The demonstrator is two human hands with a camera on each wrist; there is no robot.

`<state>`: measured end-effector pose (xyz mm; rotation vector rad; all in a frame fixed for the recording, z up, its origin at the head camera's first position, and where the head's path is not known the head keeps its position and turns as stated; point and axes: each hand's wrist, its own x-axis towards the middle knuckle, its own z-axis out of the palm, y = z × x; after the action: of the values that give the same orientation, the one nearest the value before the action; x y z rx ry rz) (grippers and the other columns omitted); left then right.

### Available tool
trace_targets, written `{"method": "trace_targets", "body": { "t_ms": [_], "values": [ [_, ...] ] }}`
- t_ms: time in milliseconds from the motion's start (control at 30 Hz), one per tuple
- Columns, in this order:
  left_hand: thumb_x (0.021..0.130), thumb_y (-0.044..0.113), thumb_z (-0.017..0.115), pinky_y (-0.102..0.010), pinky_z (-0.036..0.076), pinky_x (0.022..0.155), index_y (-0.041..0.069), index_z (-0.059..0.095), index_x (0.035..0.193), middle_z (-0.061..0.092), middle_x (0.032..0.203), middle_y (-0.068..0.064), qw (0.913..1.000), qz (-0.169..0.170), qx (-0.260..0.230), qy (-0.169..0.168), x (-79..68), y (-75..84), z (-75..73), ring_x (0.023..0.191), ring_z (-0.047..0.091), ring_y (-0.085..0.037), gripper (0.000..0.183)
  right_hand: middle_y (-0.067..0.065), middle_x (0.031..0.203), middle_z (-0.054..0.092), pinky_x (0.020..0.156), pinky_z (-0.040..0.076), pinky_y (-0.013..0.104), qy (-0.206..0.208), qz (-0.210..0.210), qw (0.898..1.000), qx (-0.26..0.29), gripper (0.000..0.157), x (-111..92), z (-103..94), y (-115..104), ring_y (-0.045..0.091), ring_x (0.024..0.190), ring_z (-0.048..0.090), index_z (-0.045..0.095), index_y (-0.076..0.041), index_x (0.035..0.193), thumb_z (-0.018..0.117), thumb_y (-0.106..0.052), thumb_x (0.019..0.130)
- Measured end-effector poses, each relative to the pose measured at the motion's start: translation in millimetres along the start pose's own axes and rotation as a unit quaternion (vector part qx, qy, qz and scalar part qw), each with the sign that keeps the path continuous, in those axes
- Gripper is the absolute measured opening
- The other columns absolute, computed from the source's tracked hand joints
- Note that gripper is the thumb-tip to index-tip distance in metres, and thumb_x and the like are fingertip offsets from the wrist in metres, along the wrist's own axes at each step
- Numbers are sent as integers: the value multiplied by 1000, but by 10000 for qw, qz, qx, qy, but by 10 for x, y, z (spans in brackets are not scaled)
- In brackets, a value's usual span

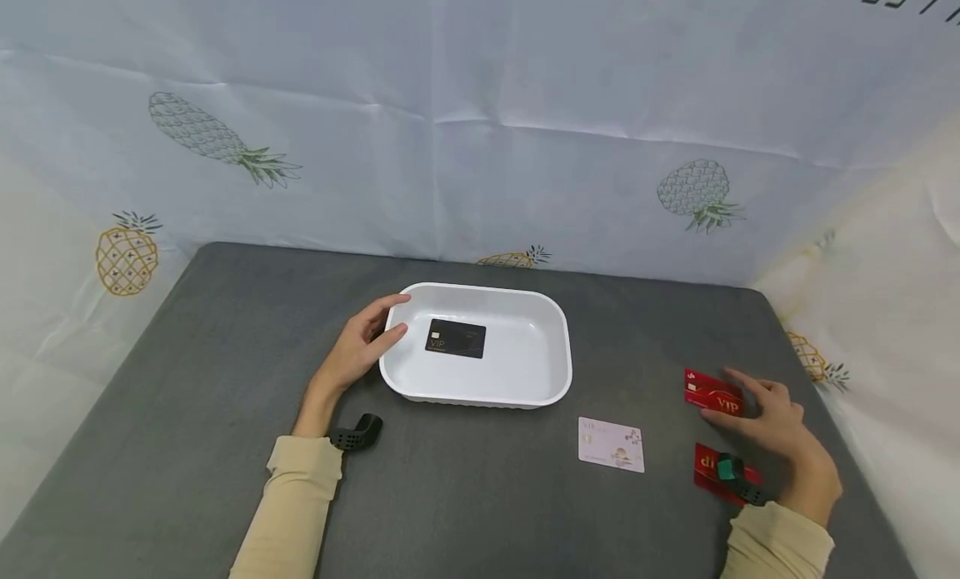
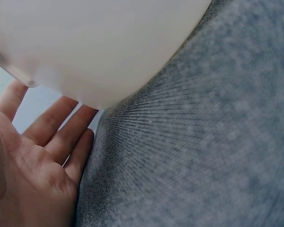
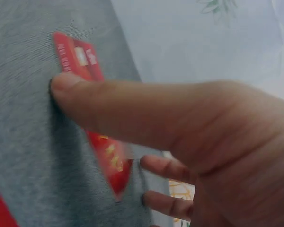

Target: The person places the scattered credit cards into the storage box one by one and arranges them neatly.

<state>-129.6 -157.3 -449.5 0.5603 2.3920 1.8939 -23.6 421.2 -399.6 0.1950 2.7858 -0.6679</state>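
In the head view a white tray (image 1: 480, 387) holds a black VIP card (image 1: 456, 338). My left hand (image 1: 358, 346) grips the tray's left end, thumb over the rim and the other fingers along the outside. The left wrist view shows those fingers (image 2: 61, 123) behind the tray's wall. At the right, my right hand (image 1: 776, 416) straddles a red VIP card (image 1: 708, 389) on the table, thumb at its near edge and index finger by its far edge. In the right wrist view the thumb (image 3: 123, 106) hides the middle of the card.
A pale pink card (image 1: 611, 445) lies between the tray and the right hand. A second red card (image 1: 708, 471) lies under the right wrist, partly covered by the wrist camera (image 1: 738, 476). A cloth printed with pineapples hangs behind the grey table (image 1: 480, 496).
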Motion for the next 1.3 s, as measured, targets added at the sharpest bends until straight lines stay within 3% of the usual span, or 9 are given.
{"method": "trace_targets", "body": {
  "t_ms": [200, 467, 767, 833, 900, 1033, 1167, 1300],
  "values": [
    [101, 11, 62, -10, 39, 102, 5, 50, 148, 47, 156, -17, 10000, -17, -39, -27, -2, 10, -10, 142, 47, -37, 49, 47, 147, 7, 91, 26, 75, -315, 515, 9981, 78, 95, 18, 3, -10, 68, 126, 10, 18, 5, 158, 63, -51, 96],
    [101, 10, 62, -10, 39, 103, 2, 49, 148, 47, 156, -17, 9999, 54, -75, -39, -5, 11, -14, 144, 46, -37, 50, 47, 144, 18, 97, 12, 78, -135, 377, 9991, 123, 86, 34, -1, 7, 60, 133, 10, 29, 5, 153, 67, -47, 96],
    [100, 10, 63, -12, 39, 104, 3, 51, 148, 48, 155, -18, 10000, 75, -10, -40, -7, -10, -16, 143, 46, -38, 49, 47, 139, 32, 96, 9, 80, -34, 253, 9993, 279, 72, 36, 20, 21, 63, 131, 11, 38, 5, 141, 71, -40, 95],
    [101, 11, 62, -12, 38, 104, 4, 51, 148, 48, 156, -17, 10000, 62, 1, -22, 0, -4, -17, 143, 46, -37, 49, 47, 139, 38, 95, 13, 77, 22, 225, 9993, 287, 71, 48, 12, 5, 60, 129, 19, 37, 6, 139, 72, -38, 95],
    [101, 11, 62, -13, 38, 105, 3, 50, 148, 48, 156, -17, 10000, 63, 15, -13, 8, 10, -17, 143, 46, -37, 49, 45, 139, 44, 95, 25, 69, 8, 280, 9988, 408, 72, 56, 6, -28, 55, 124, 30, 34, 5, 140, 72, -36, 95],
    [101, 12, 62, -14, 37, 106, 3, 50, 148, 47, 156, -18, 10000, 46, 29, -10, 15, 33, -21, 145, 44, -37, 50, 41, 131, 55, 81, 46, 42, -134, 383, 9968, 693, 73, 69, 1, -88, 30, 102, 56, 28, 6, 143, 71, -31, 97],
    [101, 12, 62, -14, 37, 106, 3, 50, 148, 47, 156, -18, 10000, -14, 50, -8, 1, 32, -19, 144, 45, -37, 50, 38, 126, 58, 72, 48, 29, -208, 401, 9951, 876, 72, 59, 10, -104, 8, 86, 57, 27, 7, 143, 71, -27, 98],
    [101, 13, 62, -17, 37, 107, 3, 50, 148, 47, 156, -18, 10000, -34, 90, -8, -11, 18, -11, 144, 46, -36, 50, 37, 123, 59, 70, 49, 26, -197, 358, 9949, 917, 72, 44, 18, -82, 4, 83, 56, 28, 9, 144, 71, -27, 98]
  ]
}}
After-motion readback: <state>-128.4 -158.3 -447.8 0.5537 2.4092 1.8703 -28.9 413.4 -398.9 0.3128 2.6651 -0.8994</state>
